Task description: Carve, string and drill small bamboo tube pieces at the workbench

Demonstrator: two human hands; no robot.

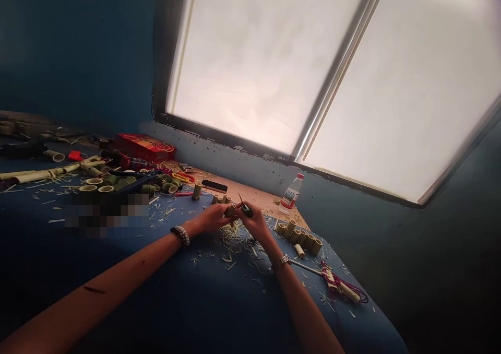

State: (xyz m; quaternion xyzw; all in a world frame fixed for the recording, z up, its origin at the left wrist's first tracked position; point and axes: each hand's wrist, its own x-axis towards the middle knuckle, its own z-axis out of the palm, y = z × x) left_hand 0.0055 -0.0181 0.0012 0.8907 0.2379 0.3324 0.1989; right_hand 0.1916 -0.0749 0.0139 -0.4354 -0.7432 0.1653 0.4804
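My left hand (213, 218), with a beaded bracelet on the wrist, is closed around a short bamboo piece (230, 211). Close against it, my right hand (253, 221) grips a knife (246, 208) with a dark green handle; its thin blade points up and to the left. Pale shavings (231, 232) lie in a heap on the blue table cover (203, 291) below the hands. Several small bamboo pieces (221, 199) stand just behind my left hand.
Several bamboo cylinders (301, 236) and a purple cord (332, 278) lie at the right. A water bottle (290, 193) and a phone (214, 186) are behind. Bamboo pieces, tools and a red box (144, 146) crowd the left.
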